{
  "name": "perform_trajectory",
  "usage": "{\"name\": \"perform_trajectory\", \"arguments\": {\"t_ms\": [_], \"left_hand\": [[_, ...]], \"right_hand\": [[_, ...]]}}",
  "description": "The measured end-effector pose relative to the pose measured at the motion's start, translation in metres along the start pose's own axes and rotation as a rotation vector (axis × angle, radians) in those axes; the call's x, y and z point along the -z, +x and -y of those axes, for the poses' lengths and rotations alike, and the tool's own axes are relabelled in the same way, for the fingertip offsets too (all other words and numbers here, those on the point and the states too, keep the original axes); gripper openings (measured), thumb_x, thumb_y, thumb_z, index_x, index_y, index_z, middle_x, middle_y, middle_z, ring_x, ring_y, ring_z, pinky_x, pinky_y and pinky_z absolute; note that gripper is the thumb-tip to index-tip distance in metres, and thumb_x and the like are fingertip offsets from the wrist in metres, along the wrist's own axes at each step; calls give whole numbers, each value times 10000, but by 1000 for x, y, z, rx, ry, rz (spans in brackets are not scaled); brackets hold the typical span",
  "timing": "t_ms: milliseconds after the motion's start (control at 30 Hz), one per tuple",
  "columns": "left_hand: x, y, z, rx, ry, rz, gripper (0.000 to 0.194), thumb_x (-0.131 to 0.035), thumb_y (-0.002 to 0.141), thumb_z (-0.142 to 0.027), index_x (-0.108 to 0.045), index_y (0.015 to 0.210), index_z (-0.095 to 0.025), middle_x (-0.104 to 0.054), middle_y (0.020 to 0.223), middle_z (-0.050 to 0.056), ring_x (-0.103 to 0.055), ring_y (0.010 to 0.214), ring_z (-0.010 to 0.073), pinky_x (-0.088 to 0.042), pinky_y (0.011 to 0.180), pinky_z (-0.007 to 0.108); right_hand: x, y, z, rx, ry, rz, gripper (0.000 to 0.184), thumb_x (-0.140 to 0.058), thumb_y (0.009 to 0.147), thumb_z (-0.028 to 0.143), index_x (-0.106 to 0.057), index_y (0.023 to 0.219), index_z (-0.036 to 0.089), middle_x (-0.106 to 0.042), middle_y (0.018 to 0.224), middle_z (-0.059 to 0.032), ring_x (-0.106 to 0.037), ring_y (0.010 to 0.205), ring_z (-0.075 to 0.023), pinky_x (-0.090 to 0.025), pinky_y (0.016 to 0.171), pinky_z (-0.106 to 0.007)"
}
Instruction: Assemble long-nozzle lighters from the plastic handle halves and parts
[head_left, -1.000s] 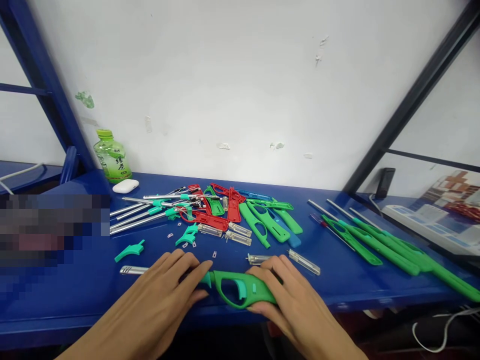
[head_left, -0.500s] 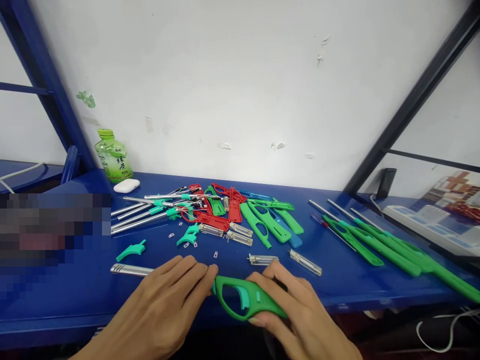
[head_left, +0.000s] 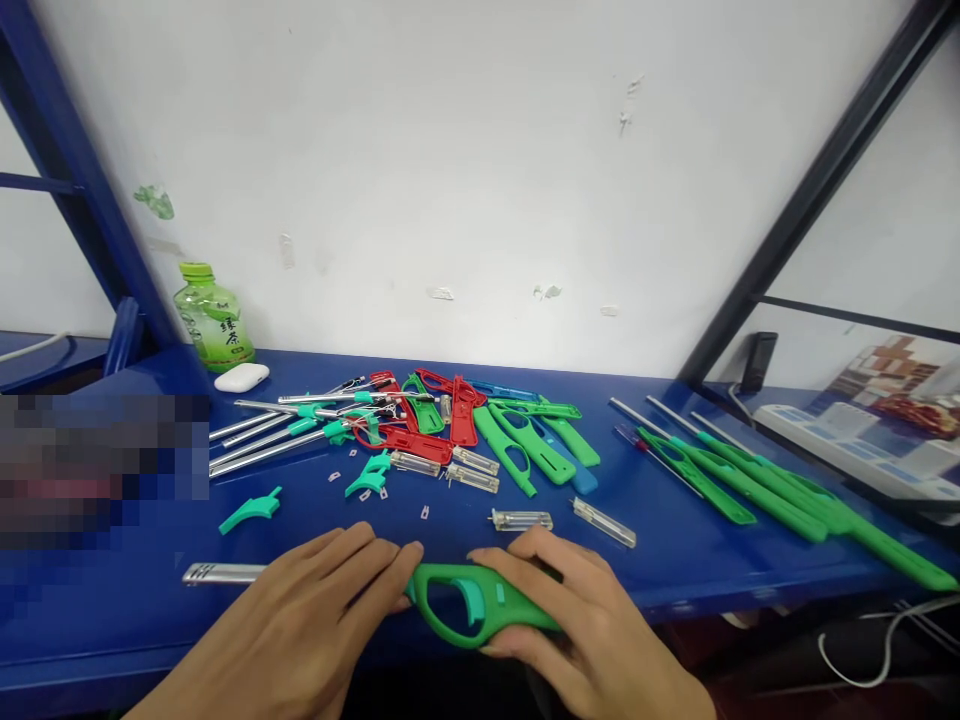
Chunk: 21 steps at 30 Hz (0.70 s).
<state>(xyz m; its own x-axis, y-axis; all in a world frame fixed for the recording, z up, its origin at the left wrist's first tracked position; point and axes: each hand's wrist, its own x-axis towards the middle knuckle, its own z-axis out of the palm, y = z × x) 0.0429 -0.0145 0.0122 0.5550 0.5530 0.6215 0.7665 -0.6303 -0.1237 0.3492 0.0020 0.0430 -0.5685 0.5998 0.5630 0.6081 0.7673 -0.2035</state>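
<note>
A green long-nosed lighter [head_left: 480,600] lies near the front edge of the blue table [head_left: 150,620]. My right hand [head_left: 592,625] is closed round the green handle with its teal trigger. My left hand [head_left: 315,620] lies over the front of the handle, where the metal tube joins it, its fingers together and pressing down. The tube's silver tip [head_left: 221,573] sticks out to the left of that hand.
A heap of red, green and blue lighter shells [head_left: 480,425], metal tubes [head_left: 277,435] and small clear parts lies mid-table. Finished green lighters [head_left: 757,480] lie at the right. A green tea bottle [head_left: 211,320] and a white earbud case [head_left: 241,377] stand at the back left.
The lighter and both hands have shifted left along the table edge; the tube's tip now reaches farther left. The view has also turned slightly.
</note>
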Motion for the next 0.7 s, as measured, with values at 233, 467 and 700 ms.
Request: {"name": "perform_trajectory", "arguments": {"t_ms": [233,467,700], "left_hand": [[8,20,7,-26,25,-35,474,-453,1017,-22,-718,1324,-267,-812,1207,1,-719,1177,216,-539,1059,320],[8,24,8,-35,95,13,596,-450,932,63,-752,1306,-290,-772,1236,12,-683,1188,209,-501,1061,318],[-5,-7,13,40,186,182,943,-459,848,54,-425,1681,-388,-700,1477,24,-639,1363,291,-419,1211,498]], "right_hand": [[-5,3,-1,25,-78,-103,389,-480,1162,542,-685,1387,299,-803,1084,-16,-782,975,-215,-620,975,-406],[0,1,-3,22,-13,-161,237,-563,1157,360,-718,1320,283,-794,1148,-37,-755,1027,-217,-571,932,-389],[54,-16,-86,-287,-327,-301,233,-567,1126,379,-771,1188,285,-808,1143,-58,-753,1077,-260,-571,974,-412]]}}
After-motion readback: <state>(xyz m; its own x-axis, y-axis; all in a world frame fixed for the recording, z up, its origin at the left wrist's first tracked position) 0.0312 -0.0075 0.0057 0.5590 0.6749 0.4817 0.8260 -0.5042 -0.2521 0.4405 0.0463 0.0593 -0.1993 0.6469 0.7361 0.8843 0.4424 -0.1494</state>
